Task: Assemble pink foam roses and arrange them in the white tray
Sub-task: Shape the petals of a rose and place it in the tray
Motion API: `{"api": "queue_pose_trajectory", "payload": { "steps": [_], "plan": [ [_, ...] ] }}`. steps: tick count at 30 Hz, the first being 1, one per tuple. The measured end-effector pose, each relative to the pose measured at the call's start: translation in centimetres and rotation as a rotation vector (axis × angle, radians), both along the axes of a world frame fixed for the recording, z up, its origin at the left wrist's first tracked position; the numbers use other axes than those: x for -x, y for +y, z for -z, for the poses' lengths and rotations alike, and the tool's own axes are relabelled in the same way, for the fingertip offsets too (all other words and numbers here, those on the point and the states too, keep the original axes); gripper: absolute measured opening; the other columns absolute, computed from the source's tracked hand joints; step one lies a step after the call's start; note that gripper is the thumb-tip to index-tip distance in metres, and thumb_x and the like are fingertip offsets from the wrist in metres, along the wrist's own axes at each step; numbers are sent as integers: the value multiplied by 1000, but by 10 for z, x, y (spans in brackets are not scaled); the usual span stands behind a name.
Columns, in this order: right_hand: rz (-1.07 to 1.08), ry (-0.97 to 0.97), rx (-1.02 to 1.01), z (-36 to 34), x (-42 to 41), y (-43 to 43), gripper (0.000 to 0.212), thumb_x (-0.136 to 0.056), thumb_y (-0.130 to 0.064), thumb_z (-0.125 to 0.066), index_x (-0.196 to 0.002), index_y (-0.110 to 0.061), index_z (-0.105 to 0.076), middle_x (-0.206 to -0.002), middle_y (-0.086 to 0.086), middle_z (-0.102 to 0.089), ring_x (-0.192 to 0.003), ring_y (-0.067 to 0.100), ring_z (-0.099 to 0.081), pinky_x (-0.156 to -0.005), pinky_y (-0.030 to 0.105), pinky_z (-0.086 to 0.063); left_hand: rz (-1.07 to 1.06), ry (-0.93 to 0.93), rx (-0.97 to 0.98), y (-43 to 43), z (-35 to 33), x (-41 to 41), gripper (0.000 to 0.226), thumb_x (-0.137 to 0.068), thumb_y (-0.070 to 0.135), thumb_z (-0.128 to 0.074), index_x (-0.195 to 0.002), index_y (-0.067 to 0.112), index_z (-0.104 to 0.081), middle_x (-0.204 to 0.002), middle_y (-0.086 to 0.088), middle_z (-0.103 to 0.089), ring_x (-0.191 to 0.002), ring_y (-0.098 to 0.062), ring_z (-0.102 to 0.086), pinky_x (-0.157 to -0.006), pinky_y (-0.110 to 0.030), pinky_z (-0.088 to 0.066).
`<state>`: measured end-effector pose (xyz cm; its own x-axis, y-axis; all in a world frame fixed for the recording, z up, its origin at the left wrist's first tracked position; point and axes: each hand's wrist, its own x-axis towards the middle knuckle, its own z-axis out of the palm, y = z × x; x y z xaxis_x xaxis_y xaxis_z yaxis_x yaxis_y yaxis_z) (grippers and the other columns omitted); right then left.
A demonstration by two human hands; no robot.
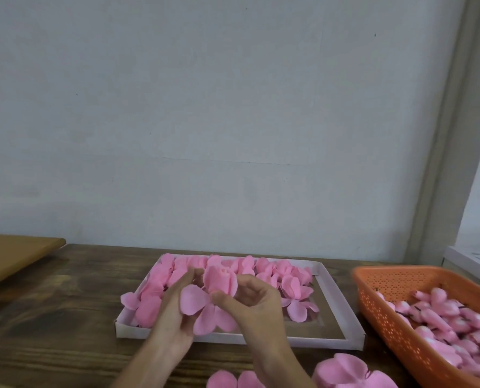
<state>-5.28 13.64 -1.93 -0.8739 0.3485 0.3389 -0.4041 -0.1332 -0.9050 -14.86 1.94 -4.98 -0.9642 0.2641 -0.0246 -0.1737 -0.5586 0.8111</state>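
Observation:
Both hands hold one pink foam rose [220, 281] above the near side of the white tray [337, 301]. My left hand [174, 317] cups it from the left, fingers pointing up along its petals. My right hand [257, 298] pinches its base from the right, thumb against a loose lower petal [194, 301]. The rose's bud stands upright while its outer petals hang open below. Several finished pink roses [286, 278] fill the tray's far row and left side; brown board shows at its right front.
An orange perforated basket [384, 312] full of pink buds on dark stems stands at the right. Loose pink petal pieces [345, 372] lie on the dark wooden table [65, 317] near its front edge. A tan board [12, 253] sits at the far left, a wall behind.

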Motion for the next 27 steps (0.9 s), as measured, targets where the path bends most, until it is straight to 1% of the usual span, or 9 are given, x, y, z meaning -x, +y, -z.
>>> {"api": "queue_pose_trajectory", "payload": {
  "steps": [3,7,9,11,13,17,20,22,27],
  "plan": [
    [32,-39,28,0,0,1,14,-78,2,-84,-88,-6,-80,-92,13,-80,-85,22,-77,-70,24,-59,26,39,6,2,1,-4,38,-97,43,-62,-108,11,-79,-114,-16,-77,-91,-24,-78,-68,-37,-63],
    [158,-80,78,-2,0,8,11,-77,-2,-86,-82,-10,-81,-86,9,-80,-78,15,-77,-64,21,-57,115,38,-51,5,1,-4,52,-91,62,-61,-102,16,-81,-105,-14,-79,-92,-28,-78,-66,-37,-63],
    [226,-95,112,-1,1,13,10,-78,-2,-85,-82,-10,-80,-83,8,-80,-73,13,-76,-61,20,-58,156,106,-37,6,5,-2,39,-90,49,-73,-105,13,-79,-112,-20,-75,-98,-33,-75,-72,-40,-64],
    [250,-110,122,0,2,16,10,-79,0,-84,-83,-8,-79,-81,8,-79,-70,12,-75,-59,19,-57,147,184,12,8,11,0,29,-83,21,-84,-108,8,-77,-118,-25,-73,-99,-38,-74,-75,-43,-65],
    [228,-122,117,2,2,16,9,-79,1,-83,-83,-6,-79,-81,10,-79,-70,15,-75,-60,20,-57,116,186,28,10,16,2,39,-72,9,-86,-110,5,-76,-114,-27,-74,-94,-36,-76,-72,-41,-65],
    [183,-133,95,6,5,15,9,-79,-5,-85,-86,-7,-79,-86,11,-80,-85,24,-77,-72,27,-61,58,267,57,12,21,1,36,-81,18,-87,-107,-3,-76,-108,-29,-74,-93,-34,-75,-78,-37,-63],
    [174,-164,191,8,7,16,24,-77,-13,-87,-94,0,-77,-93,14,-80,-98,33,-75,-91,45,-58,27,345,148,13,16,-3,41,-78,37,-90,-103,7,-80,-109,-23,-76,-101,-34,-75,-83,-40,-62],
    [154,-164,220,8,8,16,33,-77,-17,-86,-96,6,-73,-95,18,-78,-101,36,-74,-93,46,-57,51,387,206,12,11,-8,49,-70,43,-92,-107,14,-81,-112,-17,-78,-107,-30,-75,-88,-40,-60],
    [140,-178,245,9,7,18,37,-75,-23,-87,-97,4,-74,-97,24,-76,-93,28,-74,-97,50,-55,74,418,245,14,9,-13,41,-72,30,-91,-110,18,-81,-113,-13,-79,-110,-29,-75,-93,-42,-57]
  ]
}}
